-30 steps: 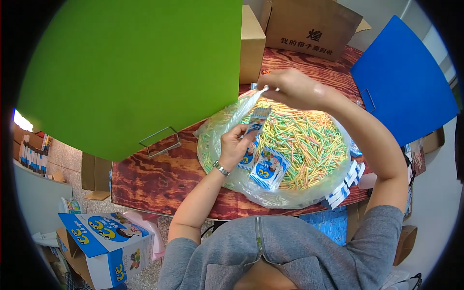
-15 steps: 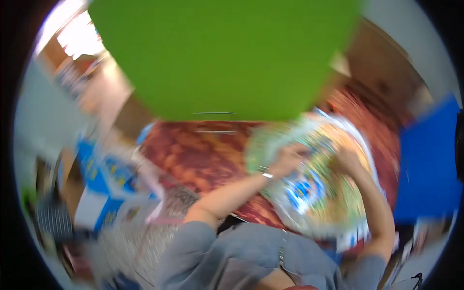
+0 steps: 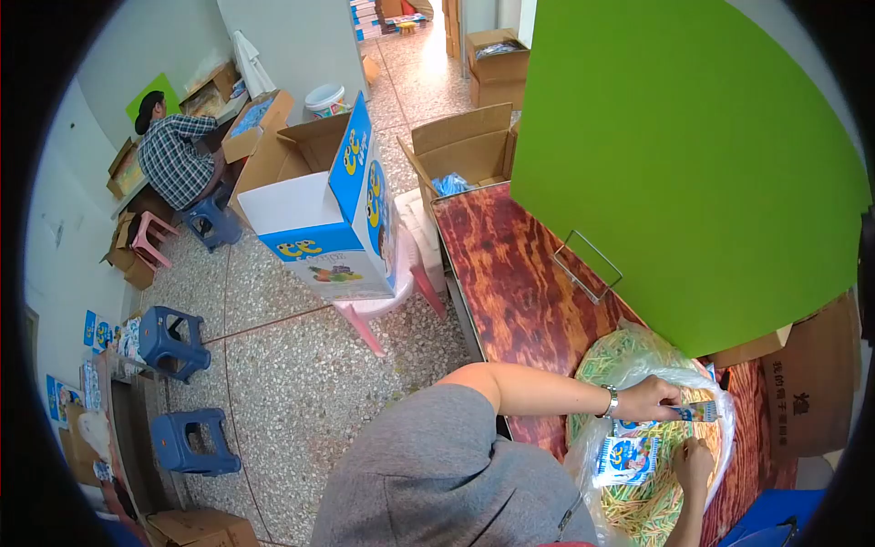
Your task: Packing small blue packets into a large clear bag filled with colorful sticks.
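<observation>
My left hand [image 3: 653, 400], with a metal watch on its wrist, is closed on a small blue-and-white packet [image 3: 698, 412]. It holds the packet above a big clear plastic bag [image 3: 722, 394] lying open on the table. Thin yellow, green and orange sticks [image 3: 658, 510] fill the bag. On the sticks, beside my hands, lie several blue-and-white packets [image 3: 629, 459]. Low over the sticks is my right hand [image 3: 694, 463], its fingers curled together; what they hold, if anything, is hidden.
A green board [image 3: 674, 173] stands along the far side of the red-patterned table [image 3: 510, 283]. To the left, a blue-and-white carton [image 3: 333, 260] rests on a pink stool [image 3: 415, 269]. Blue stools [image 3: 173, 342] stand on the floor. A person [image 3: 178, 155] sits at the far left.
My view has swung left, bringing the room and the seated person into sight. The blur has gone. A packet now shows plainly in my left hand.
</observation>
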{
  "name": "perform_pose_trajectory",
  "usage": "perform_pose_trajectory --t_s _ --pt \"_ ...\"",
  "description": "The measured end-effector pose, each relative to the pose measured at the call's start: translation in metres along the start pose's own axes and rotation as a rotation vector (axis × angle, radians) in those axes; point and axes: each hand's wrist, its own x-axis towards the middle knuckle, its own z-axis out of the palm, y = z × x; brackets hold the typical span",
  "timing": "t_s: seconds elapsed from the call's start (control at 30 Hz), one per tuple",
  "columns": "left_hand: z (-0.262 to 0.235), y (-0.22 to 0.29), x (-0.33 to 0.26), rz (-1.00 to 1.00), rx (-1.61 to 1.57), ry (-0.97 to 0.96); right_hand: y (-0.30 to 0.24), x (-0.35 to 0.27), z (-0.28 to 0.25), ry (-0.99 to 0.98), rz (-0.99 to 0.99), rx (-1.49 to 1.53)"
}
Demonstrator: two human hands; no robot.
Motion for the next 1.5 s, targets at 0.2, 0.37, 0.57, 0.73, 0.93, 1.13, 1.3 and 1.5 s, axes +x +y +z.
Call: perform_pose_trajectory --t_s 0.2,0.37,0.57,0.73,0.93,1.13,1.3,1.5 --pt "0.005 0.002 0.002 0.033 -0.033 0.05 0.003 -0.014 -0.006 0.195 -0.041 0.128" --pt "-0.008 -0.011 -0.007 -0.186 -0.024 -0.011 -0.009 -0.011 -0.039 0.208 0.213 0.782" --pt "-0.009 -0.007 -0.008 -0.271 -0.081 -0.065 -0.014 -0.012 -0.115 0.052 0.116 0.513" --pt "-0.004 0.0 -0.01 -0.303 -0.154 -0.093 -0.043 -0.004 -0.16 0.135 -0.155 0.312" --pt "-0.003 -0.005 -0.006 -0.196 0.029 -0.027 -0.06 0.02 -0.174 0.0 -0.129 0.155" --pt "-0.017 -0.007 -0.009 -0.16 0.079 -0.018 -0.078 0.046 -0.161 -0.002 -0.294 -0.007" --pt "-0.015 -0.015 -0.019 0.03 0.029 0.018 -0.091 0.059 -0.146 0.103 -0.469 0.128" --pt "-0.012 -0.011 -0.025 0.009 0.051 -0.039 -0.1 0.05 -0.136 0.225 -0.581 0.241"
